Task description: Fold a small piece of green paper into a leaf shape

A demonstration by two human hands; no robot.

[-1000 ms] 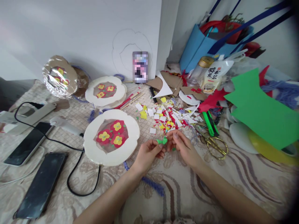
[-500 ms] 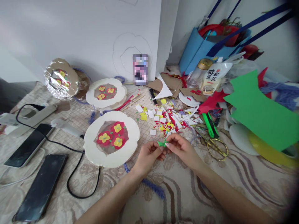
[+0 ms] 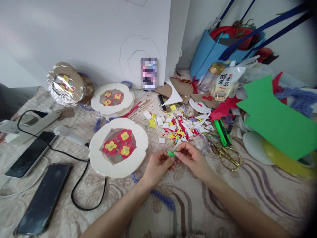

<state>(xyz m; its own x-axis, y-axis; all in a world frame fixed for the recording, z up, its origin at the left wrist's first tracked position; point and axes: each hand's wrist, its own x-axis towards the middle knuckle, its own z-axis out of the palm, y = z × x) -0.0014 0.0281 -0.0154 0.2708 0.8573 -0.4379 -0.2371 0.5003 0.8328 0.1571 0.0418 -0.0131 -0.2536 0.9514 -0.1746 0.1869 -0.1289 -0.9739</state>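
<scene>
A small piece of green paper (image 3: 171,153) is pinched between my two hands above the table, its far part hidden by the fingers. My left hand (image 3: 159,162) grips it from the left, thumb against fingers. From the right, my right hand (image 3: 192,157) closes thumb and fingertips on the same piece. Just beyond the hands lies a heap of white, yellow and red paper scraps (image 3: 179,127). To the left is a white scalloped disc (image 3: 97,162) with red and yellow flowers in its see-through middle. Gold-handled scissors (image 3: 230,158) rest to the right of my right hand.
A large green sheet (image 3: 279,122) lies at the right, near a green utility knife (image 3: 223,133). Two dark phones (image 3: 42,200) and a black cable (image 3: 73,198) are at the left. A second flowered disc (image 3: 95,100) and a blue bag (image 3: 200,56) stand farther back.
My fingers have drawn slightly closer together around the green paper, and less of it shows on the right. Everything else stays where it was.
</scene>
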